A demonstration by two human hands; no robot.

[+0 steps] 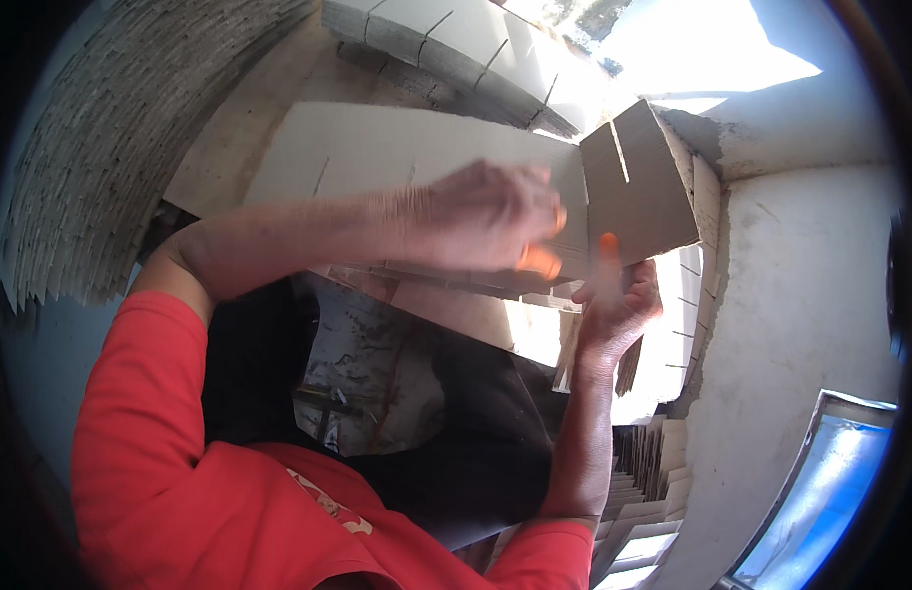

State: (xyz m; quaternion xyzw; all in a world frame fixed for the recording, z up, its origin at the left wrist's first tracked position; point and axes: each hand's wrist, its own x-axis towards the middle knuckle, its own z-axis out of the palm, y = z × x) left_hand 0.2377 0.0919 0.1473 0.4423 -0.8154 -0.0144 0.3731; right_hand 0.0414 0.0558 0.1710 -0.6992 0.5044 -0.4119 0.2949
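Card [641, 182] tilts up, pinched at its lower edge in your right hand [618, 303]; steady it there. I cannot tell what your blurred left hand [490, 218] holds.

A red short-sleeved shirt [220, 501] fills the lower left of the frame; a small pale marking [330, 502] sits on its front; dark trousers [487, 423] show at lower centre; orange covers [541, 263] cap some digits of the left hand [490, 216] and the right hand [618, 305], mid-frame; the forearms [308, 239] are bare.
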